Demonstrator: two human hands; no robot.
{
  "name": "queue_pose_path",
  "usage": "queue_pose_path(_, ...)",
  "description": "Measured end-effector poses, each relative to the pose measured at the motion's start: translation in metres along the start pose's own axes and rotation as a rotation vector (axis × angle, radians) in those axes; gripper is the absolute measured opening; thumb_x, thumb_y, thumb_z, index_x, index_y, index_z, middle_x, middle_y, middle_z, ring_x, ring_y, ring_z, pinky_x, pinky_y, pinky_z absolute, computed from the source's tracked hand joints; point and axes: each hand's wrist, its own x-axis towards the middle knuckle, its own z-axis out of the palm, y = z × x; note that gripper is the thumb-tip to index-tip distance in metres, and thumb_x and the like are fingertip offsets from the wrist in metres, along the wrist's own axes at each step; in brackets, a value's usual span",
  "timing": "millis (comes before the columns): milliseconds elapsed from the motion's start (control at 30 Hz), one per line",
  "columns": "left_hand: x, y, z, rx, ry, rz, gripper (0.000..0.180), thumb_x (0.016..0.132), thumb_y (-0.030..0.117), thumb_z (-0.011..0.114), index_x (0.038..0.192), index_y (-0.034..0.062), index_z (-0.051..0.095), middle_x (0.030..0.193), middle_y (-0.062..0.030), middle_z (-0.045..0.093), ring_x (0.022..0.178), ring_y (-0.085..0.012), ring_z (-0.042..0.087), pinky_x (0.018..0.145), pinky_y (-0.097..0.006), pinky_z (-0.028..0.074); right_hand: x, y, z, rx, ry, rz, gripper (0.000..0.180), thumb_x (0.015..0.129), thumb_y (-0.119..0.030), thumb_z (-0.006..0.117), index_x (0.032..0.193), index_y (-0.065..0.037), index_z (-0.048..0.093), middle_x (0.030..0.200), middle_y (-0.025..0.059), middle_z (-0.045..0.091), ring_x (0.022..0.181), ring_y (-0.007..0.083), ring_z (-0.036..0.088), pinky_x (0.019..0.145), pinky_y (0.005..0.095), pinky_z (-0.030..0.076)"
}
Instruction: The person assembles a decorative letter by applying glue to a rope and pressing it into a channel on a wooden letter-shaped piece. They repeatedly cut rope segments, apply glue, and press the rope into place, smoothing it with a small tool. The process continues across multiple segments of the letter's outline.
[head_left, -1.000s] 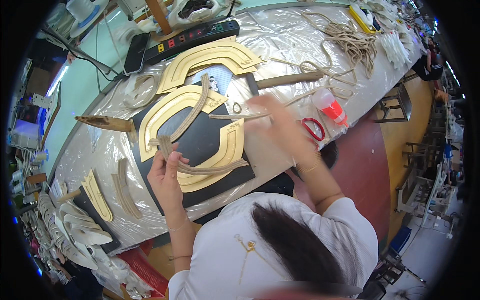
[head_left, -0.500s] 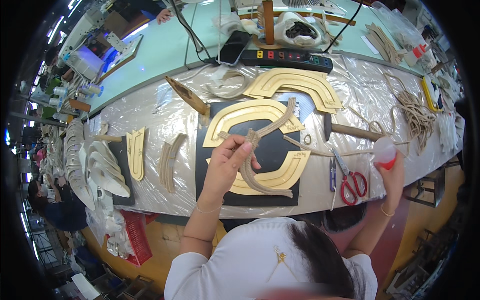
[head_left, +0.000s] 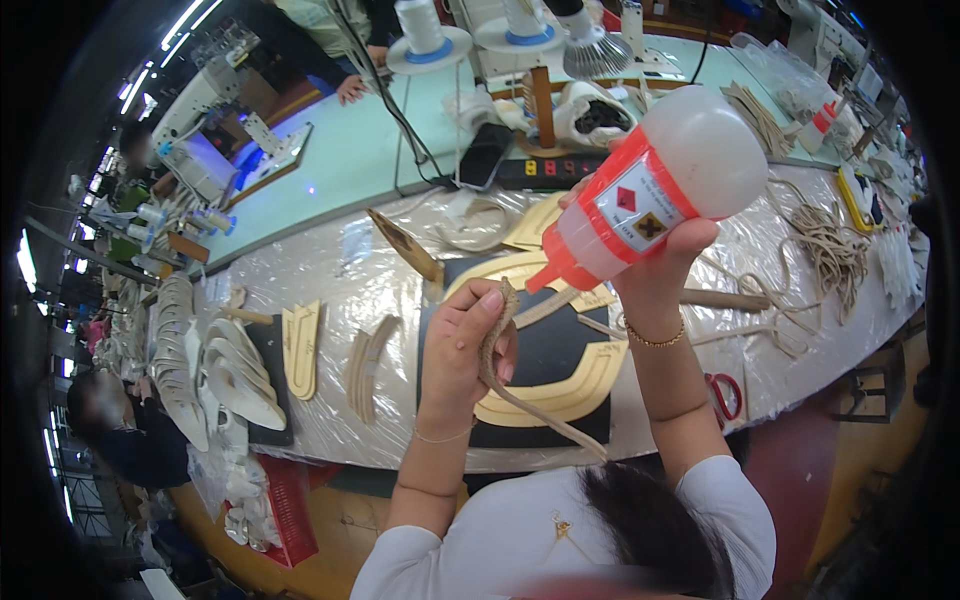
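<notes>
My left hand pinches a beige braided strap between thumb and fingers; one end of it trails toward the table's near edge. My right hand is wrapped round a translucent squeeze bottle with a red cap and a hazard label. Tilted down to the left, the bottle's red nozzle points at the strap just beside my left fingertips. I cannot tell whether it touches. Below lie cream curved templates with pencil-like outlines on a black board, partly covered by my hands.
Red-handled scissors show beside my right forearm, near a wooden tool handle. Tangled beige cord lies at the right. A wooden peg stands behind the board. Strap pieces and stacked pale curved parts lie left.
My right hand has brought the bottle from the right side up and over to the strap, nozzle downward. The strap in my left hand now sits turned more upright.
</notes>
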Motion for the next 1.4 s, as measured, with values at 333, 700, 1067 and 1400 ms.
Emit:
queue_pose_path(333,0.008,0.006,0.0,-0.137,-0.018,0.04,0.019,0.1,0.022,0.058,0.095,0.0034,0.058,0.058,-0.0031,0.049,0.038,-0.0118,0.046,0.035,-0.022,0.038,0.008,0.009,0.021,-0.024,-0.065,-0.042,0.1,0.073,-0.079,0.062,0.137,-0.004,0.044,0.116,0.0125,0.064,0.097,0.0258,0.07,0.08,0.044,0.063)
queue_pose_path(700,0.007,0.004,-0.001,-0.108,-0.034,-0.008,0.019,0.099,0.022,0.058,0.093,0.0038,0.057,0.057,-0.0027,0.048,0.038,-0.0113,0.044,0.035,-0.022,0.037,0.008,-0.001,0.022,-0.007,0.008,-0.042,0.088,0.083,-0.06,0.07,0.139,0.001,0.041,0.125,0.0135,0.06,0.109,0.0235,0.064,0.091,0.0406,0.056)
queue_pose_path(1067,0.008,0.005,-0.019,-0.115,0.012,0.051,0.017,0.1,0.02,0.055,0.095,0.0044,0.057,0.058,-0.0032,0.049,0.038,-0.0116,0.045,0.034,-0.022,0.037,0.016,-0.03,-0.012,-0.826,-0.457,-0.076,0.077,0.067,-0.037,0.092,0.129,-0.008,0.056,0.118,0.0116,0.067,0.116,0.0295,0.062,0.093,0.0415,0.053)
queue_pose_path(1400,0.01,-0.002,-0.011,-0.043,0.043,0.008,0.018,0.1,0.021,0.054,0.092,0.0049,0.053,0.058,-0.0024,0.046,0.039,-0.0117,0.043,0.034,-0.023,0.035,-0.026,-0.035,-0.032,-1.043,-0.527,0.184,0.072,0.062,-0.038,0.095,0.117,-0.005,0.062,0.115,0.0134,0.068,0.1,0.024,0.07,0.088,0.0366,0.054)
